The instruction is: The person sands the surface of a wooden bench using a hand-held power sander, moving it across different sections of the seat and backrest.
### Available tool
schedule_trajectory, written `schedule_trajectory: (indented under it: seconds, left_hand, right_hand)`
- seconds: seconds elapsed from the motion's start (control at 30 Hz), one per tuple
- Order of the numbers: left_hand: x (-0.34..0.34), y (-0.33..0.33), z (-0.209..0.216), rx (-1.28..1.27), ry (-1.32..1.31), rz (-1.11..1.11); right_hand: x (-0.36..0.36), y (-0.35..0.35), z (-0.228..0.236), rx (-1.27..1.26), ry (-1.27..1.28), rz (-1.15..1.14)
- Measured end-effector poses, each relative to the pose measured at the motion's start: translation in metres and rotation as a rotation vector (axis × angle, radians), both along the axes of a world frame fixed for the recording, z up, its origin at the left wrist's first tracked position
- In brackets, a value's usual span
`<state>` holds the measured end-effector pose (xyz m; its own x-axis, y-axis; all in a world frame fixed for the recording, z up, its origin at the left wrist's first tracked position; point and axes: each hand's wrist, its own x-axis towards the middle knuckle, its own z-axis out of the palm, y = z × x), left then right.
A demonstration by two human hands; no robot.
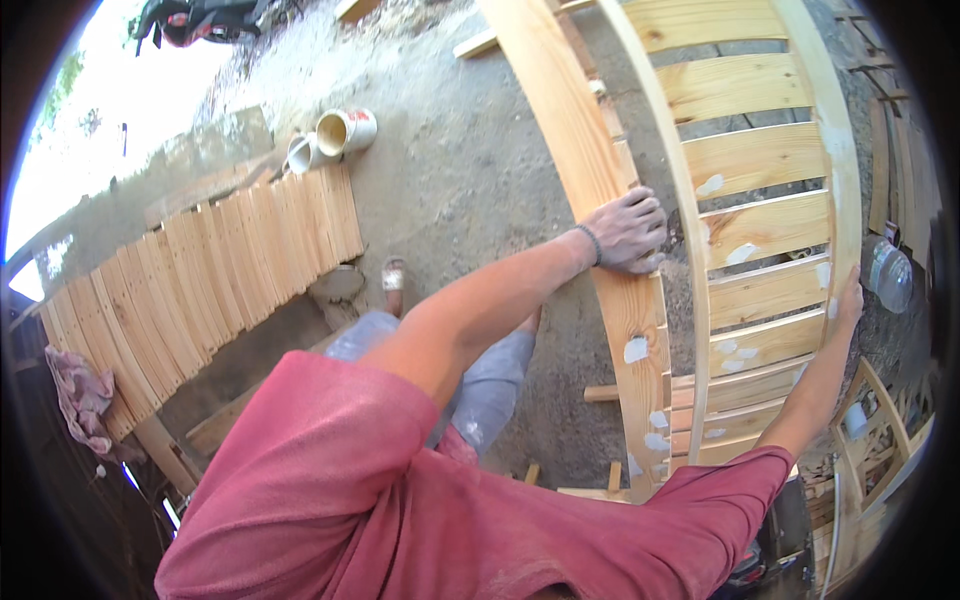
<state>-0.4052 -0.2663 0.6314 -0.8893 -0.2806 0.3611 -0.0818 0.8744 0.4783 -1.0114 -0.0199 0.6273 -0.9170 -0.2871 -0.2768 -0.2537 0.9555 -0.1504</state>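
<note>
A long pale wooden frame [590, 160], its broad face spotted with white filler, stands on my left side of the work. My left hand [628, 230], dusty and with a dark bracelet at the wrist, curls its fingers over that frame's edge. Beside it stands a second wooden frame with several slats [768, 205] between two long rails, also patched with white filler. My right hand [850, 298] grips the outer rail [838, 150] of this slatted frame; most of its fingers are hidden behind the rail. A narrow gap separates the two frames near my left hand.
Thin wooden slats [215, 265] lie in a row at left, with a pinkish rag [80, 395] at their end. Two white buckets [347, 130] rest beyond. A clear plastic jug [888, 275] and wooden frame pieces [880, 430] are at right. Short wood offcuts [600, 394] lie on the concrete floor.
</note>
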Motion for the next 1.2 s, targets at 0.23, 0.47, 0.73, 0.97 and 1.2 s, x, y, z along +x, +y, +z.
schedule_trajectory:
  seconds: [0.23, 0.47, 0.73, 0.97, 1.2]
  left_hand:
    - [-0.011, 0.0, 0.012, 0.058, 0.0, -0.04]
    - [-0.004, -0.003, 0.004, -0.028, 0.005, 0.012]
    - [-0.012, -0.005, 0.001, 0.007, -0.001, -0.052]
    - [-0.003, 0.007, -0.036, -0.063, -0.263, -0.078]
    - [0.05, 0.022, -0.07, -0.134, -0.198, -0.308]
  right_hand:
    - [0.016, 0.025, -0.01, 0.018, 0.193, 0.242]
    - [0.21, 0.032, -0.012, -0.15, 0.123, 0.363]
    - [0.468, 0.12, 0.039, -0.306, 0.151, -0.108]
    - [0.789, 0.197, 0.046, -0.161, -0.377, -0.67]
    - [1.11, 0.222, 0.034, -0.066, -1.046, -0.913]
